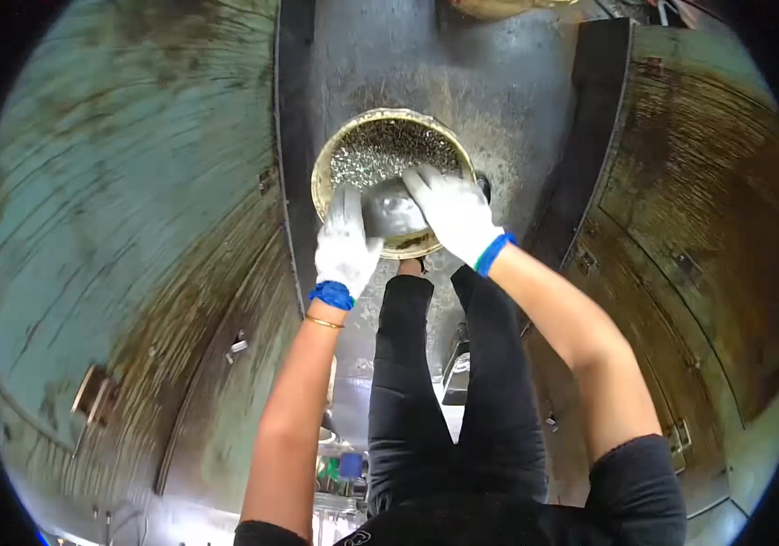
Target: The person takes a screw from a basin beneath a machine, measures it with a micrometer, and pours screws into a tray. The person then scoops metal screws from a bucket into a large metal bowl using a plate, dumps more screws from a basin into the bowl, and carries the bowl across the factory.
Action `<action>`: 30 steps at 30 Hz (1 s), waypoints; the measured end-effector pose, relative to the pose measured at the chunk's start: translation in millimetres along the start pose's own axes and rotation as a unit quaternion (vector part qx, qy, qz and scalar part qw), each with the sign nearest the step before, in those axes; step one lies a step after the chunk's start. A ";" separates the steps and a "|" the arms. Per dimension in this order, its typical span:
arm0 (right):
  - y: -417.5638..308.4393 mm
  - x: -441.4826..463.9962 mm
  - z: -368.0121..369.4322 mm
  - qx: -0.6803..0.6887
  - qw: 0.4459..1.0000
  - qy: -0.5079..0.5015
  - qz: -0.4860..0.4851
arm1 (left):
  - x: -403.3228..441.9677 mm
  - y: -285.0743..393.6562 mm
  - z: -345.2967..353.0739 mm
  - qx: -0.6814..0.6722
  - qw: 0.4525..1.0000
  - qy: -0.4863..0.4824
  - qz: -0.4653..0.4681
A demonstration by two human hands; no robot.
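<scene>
A round, pale-rimmed bucket stands on the floor in front of my feet. Small shiny metal pieces fill it; they are too small to name. Over its near half is a smooth grey metal bowl, tilted, its inside hard to make out. My left hand, in a white glove with a blue cuff, presses its fingers along the bowl's left side, thumb apart. Gloved the same way, my right hand grips the right edge with its fingers over the top.
Tall green, stained machine panels rise on the left, and similar brown-streaked panels on the right. Between them runs a worn grey floor. My legs stand close behind the bucket. A yellowish object lies at the far end.
</scene>
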State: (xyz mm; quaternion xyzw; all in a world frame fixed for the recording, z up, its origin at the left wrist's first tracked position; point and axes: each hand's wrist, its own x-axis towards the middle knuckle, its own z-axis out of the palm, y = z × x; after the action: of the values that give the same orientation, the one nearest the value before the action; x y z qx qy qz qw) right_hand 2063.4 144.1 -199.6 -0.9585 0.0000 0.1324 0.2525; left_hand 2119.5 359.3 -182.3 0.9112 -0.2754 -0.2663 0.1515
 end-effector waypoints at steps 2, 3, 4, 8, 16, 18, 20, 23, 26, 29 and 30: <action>1.5 34.4 10.5 -0.030 0.998 0.015 -0.051 | 15.4 -5.5 11.2 0.051 0.999 -0.013 -0.004; 3.7 51.0 15.4 -0.038 0.997 0.003 -0.070 | 21.2 -13.0 22.8 0.077 0.997 -0.014 -0.008; 11.4 64.3 24.9 -0.032 0.992 0.041 -0.110 | 28.9 -18.8 30.8 0.070 0.997 0.013 -0.017; 35.1 87.3 40.5 -0.039 0.987 0.026 -0.151 | 60.0 -32.6 63.0 0.024 0.995 0.093 -0.003; 46.2 50.0 77.1 -0.034 0.994 -0.005 0.099 | 109.7 -44.4 85.1 -0.051 0.987 0.068 0.133; 40.5 45.2 81.2 -0.036 0.991 0.006 0.128 | 125.8 -51.1 81.2 -0.052 0.987 0.029 0.151; 38.3 43.2 85.7 -0.042 0.981 -0.011 0.191 | 137.9 -56.9 81.9 -0.056 0.981 -0.014 0.184; 41.2 37.2 84.4 -0.018 0.976 -0.035 0.215 | 152.5 -50.5 75.9 -0.060 0.975 -0.125 0.174; 48.8 24.8 95.2 0.003 0.979 -0.036 0.202 | 158.7 -46.7 77.8 -0.052 0.966 -0.186 0.172; 46.6 18.8 95.3 0.050 0.974 -0.089 0.201 | 160.2 -49.2 77.5 -0.038 0.950 -0.257 0.171; 46.6 18.2 95.7 0.075 0.971 -0.110 0.197 | 161.2 -48.9 73.8 -0.032 0.940 -0.292 0.176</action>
State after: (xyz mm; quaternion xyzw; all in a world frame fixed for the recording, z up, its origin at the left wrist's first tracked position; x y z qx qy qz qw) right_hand 2053.6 150.9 -306.9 -0.8976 0.1706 0.2836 0.2911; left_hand 2212.0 295.0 -327.7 0.7250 -0.4552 -0.4981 0.1382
